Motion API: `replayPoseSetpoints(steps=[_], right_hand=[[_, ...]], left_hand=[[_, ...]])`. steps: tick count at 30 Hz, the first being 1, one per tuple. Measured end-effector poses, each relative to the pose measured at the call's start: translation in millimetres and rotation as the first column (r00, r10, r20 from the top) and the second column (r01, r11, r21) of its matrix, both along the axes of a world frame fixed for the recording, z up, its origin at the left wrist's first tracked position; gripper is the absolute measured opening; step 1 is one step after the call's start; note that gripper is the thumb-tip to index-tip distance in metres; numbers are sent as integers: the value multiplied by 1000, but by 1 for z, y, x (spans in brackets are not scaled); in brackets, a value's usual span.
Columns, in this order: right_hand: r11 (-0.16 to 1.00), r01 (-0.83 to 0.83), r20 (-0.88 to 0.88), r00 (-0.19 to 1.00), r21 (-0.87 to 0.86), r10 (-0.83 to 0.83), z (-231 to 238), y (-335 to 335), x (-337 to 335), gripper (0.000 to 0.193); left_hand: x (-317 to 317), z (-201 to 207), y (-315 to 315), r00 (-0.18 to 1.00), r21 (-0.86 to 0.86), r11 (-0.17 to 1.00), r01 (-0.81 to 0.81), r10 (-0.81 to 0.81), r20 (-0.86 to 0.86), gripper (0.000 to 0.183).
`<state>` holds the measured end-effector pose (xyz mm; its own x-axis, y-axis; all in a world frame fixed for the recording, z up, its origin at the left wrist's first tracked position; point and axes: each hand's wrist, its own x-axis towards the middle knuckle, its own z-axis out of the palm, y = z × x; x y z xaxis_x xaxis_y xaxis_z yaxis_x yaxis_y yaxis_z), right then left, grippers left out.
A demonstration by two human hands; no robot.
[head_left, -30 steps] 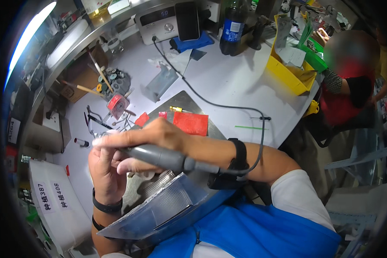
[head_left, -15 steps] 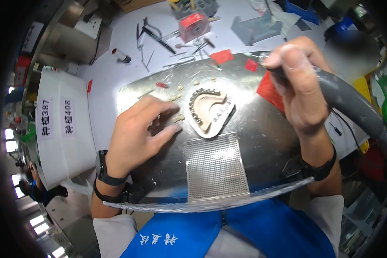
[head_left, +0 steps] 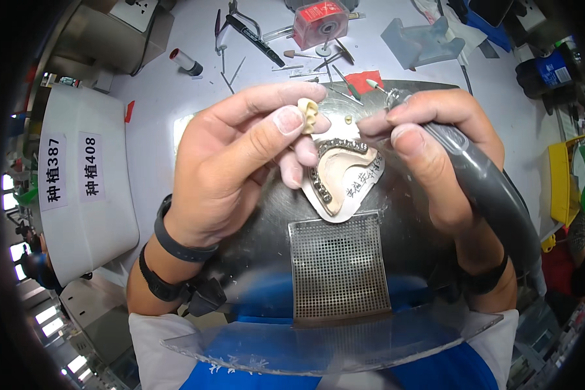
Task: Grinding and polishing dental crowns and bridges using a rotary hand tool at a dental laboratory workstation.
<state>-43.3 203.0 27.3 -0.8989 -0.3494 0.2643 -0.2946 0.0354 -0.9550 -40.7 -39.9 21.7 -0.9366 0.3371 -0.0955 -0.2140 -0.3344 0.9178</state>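
Along the near edge, showing a clear shield [head_left: 364, 344] curving between the forearms. Beyond it, exposing a perforated metal plate [head_left: 339, 270] lying on a steel board [head_left: 406, 201]. Just past the plate, supporting on the same board a white dental model [head_left: 357, 179] with a dark metal tooth row. Above the model's left side, pinching a cream tooth-shaped piece [head_left: 308, 117] between left hand [head_left: 237, 146] thumb and fingers, leaving the others loosely curled. Opposite, closing the right hand [head_left: 445, 136] around a grey handpiece [head_left: 497, 185], pointing a white-tipped bur [head_left: 375, 85] up and left, apart from the piece. Farther back, showing a red sheet [head_left: 363, 77], a black pen [head_left: 255, 41] and a clear red-labelled box [head_left: 320, 27].
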Motion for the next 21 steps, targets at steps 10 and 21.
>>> replayPoseSetpoints(steps=[10, 21], right_hand=[[962, -200, -180, 969, -187, 167, -5, 0, 4, 39], [996, 77, -195, 979, 54, -66, -4, 7, -3, 27]], left_hand=[[12, 10, 14, 986, 143, 990, -9, -15, 169, 34], [4, -6, 1, 999, 94, 994, -51, 52, -11, 35]])
